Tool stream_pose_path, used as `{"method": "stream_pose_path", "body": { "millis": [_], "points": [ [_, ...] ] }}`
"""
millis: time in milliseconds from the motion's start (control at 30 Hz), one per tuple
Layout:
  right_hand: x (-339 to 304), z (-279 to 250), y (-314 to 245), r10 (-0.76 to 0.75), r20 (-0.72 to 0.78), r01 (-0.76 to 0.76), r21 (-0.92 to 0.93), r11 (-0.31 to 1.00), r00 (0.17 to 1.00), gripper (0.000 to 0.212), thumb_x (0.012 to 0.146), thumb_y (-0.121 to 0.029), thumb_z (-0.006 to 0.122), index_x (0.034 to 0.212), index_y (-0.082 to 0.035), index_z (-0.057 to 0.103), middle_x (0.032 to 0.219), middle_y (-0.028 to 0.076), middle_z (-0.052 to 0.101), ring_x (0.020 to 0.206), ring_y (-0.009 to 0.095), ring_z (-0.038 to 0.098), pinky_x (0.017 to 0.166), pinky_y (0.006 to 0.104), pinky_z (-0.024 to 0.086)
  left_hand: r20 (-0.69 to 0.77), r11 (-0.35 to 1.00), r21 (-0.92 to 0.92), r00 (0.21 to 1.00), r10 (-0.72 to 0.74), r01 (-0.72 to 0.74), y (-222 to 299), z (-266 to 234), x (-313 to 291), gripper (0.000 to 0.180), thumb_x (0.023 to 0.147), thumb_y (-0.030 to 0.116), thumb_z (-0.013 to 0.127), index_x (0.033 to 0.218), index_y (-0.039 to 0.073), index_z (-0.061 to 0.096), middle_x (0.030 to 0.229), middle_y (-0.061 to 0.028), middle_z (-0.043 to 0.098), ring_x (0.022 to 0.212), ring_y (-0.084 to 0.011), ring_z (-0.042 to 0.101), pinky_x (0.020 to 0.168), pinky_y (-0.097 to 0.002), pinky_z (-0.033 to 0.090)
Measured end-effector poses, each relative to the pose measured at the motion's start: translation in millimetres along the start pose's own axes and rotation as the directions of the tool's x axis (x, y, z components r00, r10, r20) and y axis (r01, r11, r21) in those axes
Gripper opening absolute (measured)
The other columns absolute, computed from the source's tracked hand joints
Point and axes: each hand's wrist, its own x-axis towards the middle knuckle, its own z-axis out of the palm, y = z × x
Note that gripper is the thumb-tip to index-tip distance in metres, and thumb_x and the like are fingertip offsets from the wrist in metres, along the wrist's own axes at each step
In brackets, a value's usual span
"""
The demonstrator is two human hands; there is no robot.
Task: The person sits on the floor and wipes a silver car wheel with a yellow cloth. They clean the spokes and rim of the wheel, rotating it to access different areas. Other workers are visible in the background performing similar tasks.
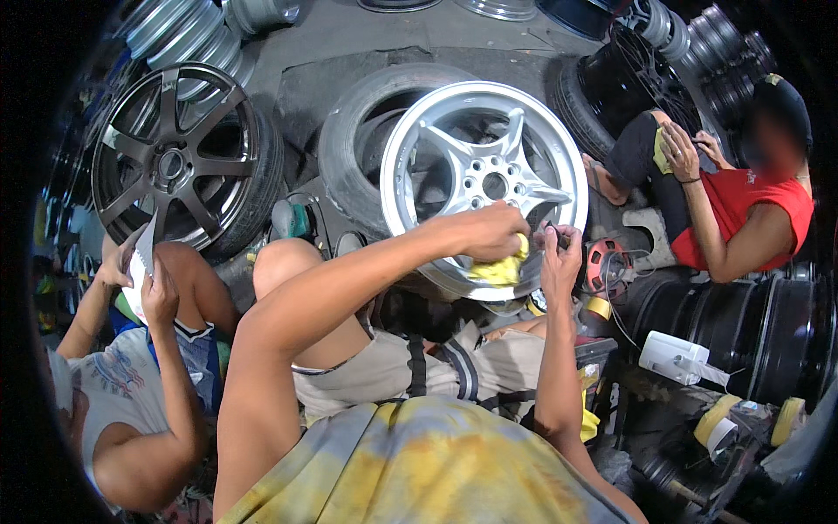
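A silver alloy wheel rim (443,203) with several spokes leans in front of me, tilted against a grey tire (345,162). My left hand (496,234) is closed at its lower part, gripping a bunched yellow cloth (499,272) that hangs over the rim's near edge. Just to the right, my right hand (561,256) pinches a small dark thing between thumb and fingers, too small to make out. That hand is beside the rim's lower right edge.
At left a person holds a white sheet (140,262) near a dark wheel (173,164) on a tire. At right sits a person in a red top (740,225). A red reel (607,265), tape rolls (717,423), a white box (674,356) and black rims (698,310) crowd the right.
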Motion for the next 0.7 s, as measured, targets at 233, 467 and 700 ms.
{"method": "stream_pose_path", "body": {
  "millis": [233,467,700],
  "points": [
    [1,-8,14,-0.05,0.019,0.053,-0.159,0.986,0.999,0.019,0.097,-0.016,0.066,0.103,0.001,0.063,0.092,0.011,0.067,0.078,0.018,0.067,0.07,0.0308,0.053,-0.413,0.907,0.204,0.872,-0.262,0.369,-63,-103,-81,0.034,0.096,0.019,0.046,0.106,-0.004,0.068,0.087,-0.022,0.07,0.078,-0.0318,0.068,0.081,-0.0462,0.054],
    [47,-20,0,-0.412,-0.074,0.354,-0.389,0.85,0.908,0.015,0.094,-0.011,0.065,0.103,-0.001,0.071,0.097,0.017,0.066,0.091,0.034,0.064,0.081,0.0414,0.05,-0.19,0.707,0.208,0.737,-0.649,0.676,-83,-82,-134,0.071,0.093,0.061,0.062,0.07,-0.006,0.072,0.059,-0.0132,0.064,0.055,-0.0194,0.061,0.057,-0.0383,0.052],
    [94,-11,2,-0.455,0.287,0.538,-0.453,0.711,0.843,0.019,0.094,-0.014,0.065,0.105,-0.003,0.074,0.099,0.017,0.069,0.095,0.037,0.066,0.086,0.0451,0.051,-0.163,0.675,-0.373,0.671,-0.724,0.637,-87,18,-136,0.06,0.094,0.052,0.069,0.094,-0.008,0.073,0.085,-0.0089,0.072,0.068,-0.0138,0.062,0.06,-0.0293,0.051]
  ]
}}
